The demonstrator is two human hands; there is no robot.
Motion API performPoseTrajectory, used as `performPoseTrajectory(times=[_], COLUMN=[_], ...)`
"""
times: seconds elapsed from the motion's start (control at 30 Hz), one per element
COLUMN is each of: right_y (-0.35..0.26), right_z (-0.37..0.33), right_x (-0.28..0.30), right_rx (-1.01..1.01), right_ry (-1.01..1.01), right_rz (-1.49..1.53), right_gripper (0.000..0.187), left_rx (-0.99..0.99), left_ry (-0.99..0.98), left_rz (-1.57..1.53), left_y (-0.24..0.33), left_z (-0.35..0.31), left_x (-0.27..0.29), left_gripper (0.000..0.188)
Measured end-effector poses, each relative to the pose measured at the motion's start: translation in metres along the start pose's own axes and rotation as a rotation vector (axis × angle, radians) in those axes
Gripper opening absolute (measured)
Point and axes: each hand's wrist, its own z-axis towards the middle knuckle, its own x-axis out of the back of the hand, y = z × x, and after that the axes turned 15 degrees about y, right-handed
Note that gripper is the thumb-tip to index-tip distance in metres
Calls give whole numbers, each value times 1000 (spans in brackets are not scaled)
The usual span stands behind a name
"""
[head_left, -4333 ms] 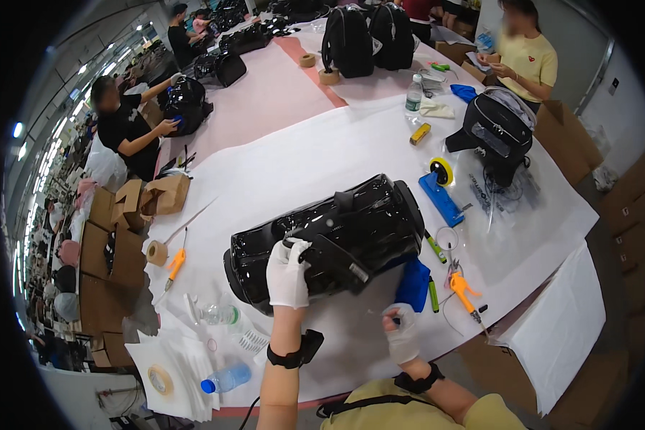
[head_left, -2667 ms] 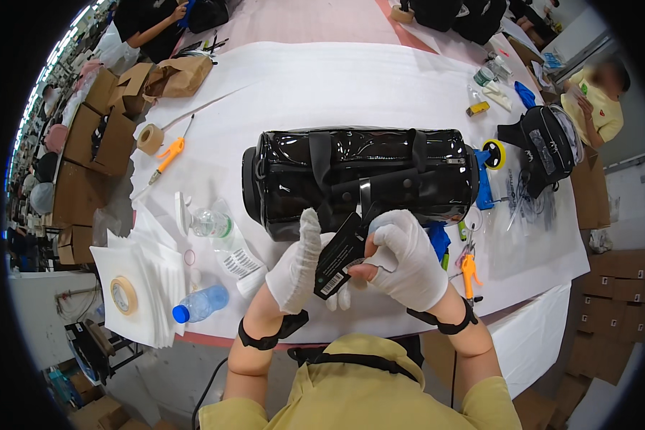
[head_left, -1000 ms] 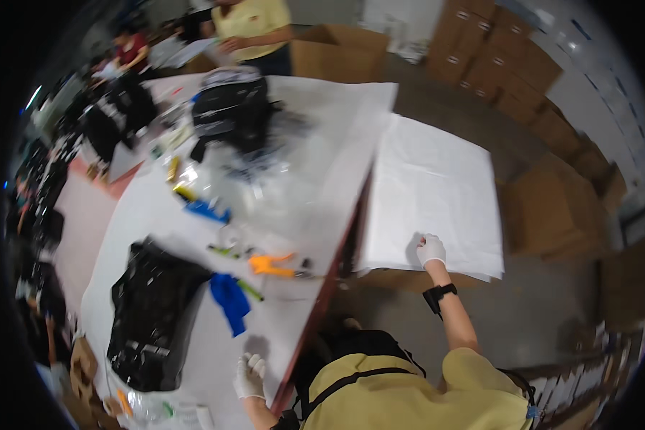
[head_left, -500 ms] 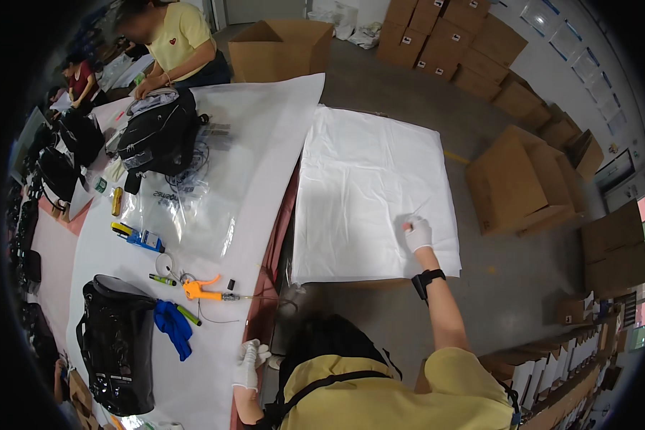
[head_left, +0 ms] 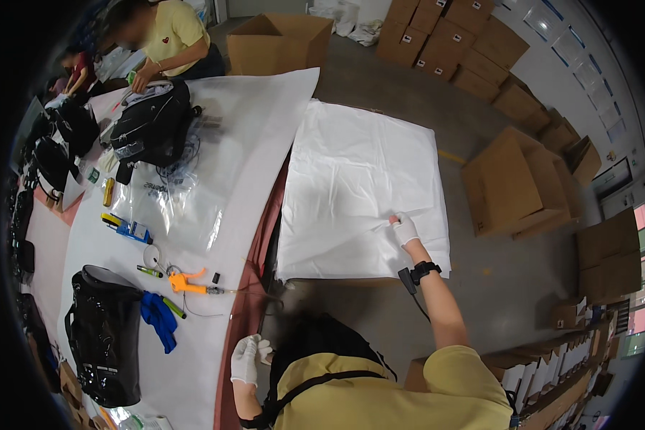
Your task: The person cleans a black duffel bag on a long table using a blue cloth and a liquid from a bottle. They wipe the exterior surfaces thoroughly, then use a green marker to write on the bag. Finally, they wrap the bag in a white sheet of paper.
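Note:
My right hand (head_left: 406, 230), in a white glove with a bare fingertip showing, pinches the surface of a white plastic sheet (head_left: 358, 158). Short creases run leftward from the fingers. The sheet lies over a squarish stack or box top beside the table, its cardboard-coloured lower edge just showing. My left hand (head_left: 244, 362), gloved in white too, hangs low at the table's near edge with curled fingers; whatever may be in them is hidden. Closest to it on the table are an orange air gun (head_left: 188, 282), a blue cloth (head_left: 159, 321) and a shiny black bag (head_left: 107, 337).
A white-covered table (head_left: 201, 337) stretches along my left, holding a clear plastic bag (head_left: 186, 208), a blue-and-yellow tool (head_left: 127, 228) and a black backpack (head_left: 150, 125) handled by a co-worker (head_left: 175, 39). An open carton (head_left: 509, 186) stands right; another carton (head_left: 279, 50) sits behind.
The whole view has shifted slightly. Creases now show on the sheet left of my right fingers. My left hand has turned and its fingers point up more. The co-worker leans further left over the backpack.

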Motion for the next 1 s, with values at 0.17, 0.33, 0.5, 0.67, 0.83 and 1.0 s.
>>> performPoseTrajectory(times=[0.17,0.33,0.5,0.67,0.83,1.0], right_y=[-25,-178,-291,-294,-288,-298], right_z=[-57,-153,-202,-190,-219,-259], right_x=[-17,-55,-40,-5,27,-1], right_rx=[573,238,375,722,1026,948], right_ry=[-330,-577,-603,-174,-402,-491], right_rz=[-562,277,465,563,280,418], right_gripper=[26,18,18,24,64,82], left_rx=[-17,-318,-668,-407,-129,-156], left_ry=[-271,-275,190,301,294,381], left_rz=[233,235,453,-150,-500,-614], left_y=[-7,-28,31,78,115,105], left_z=[6,11,29,24,2,1], left_x=[-24,-89,-111,-73,-32,-13], left_gripper=[33,59,24,24,31,20])
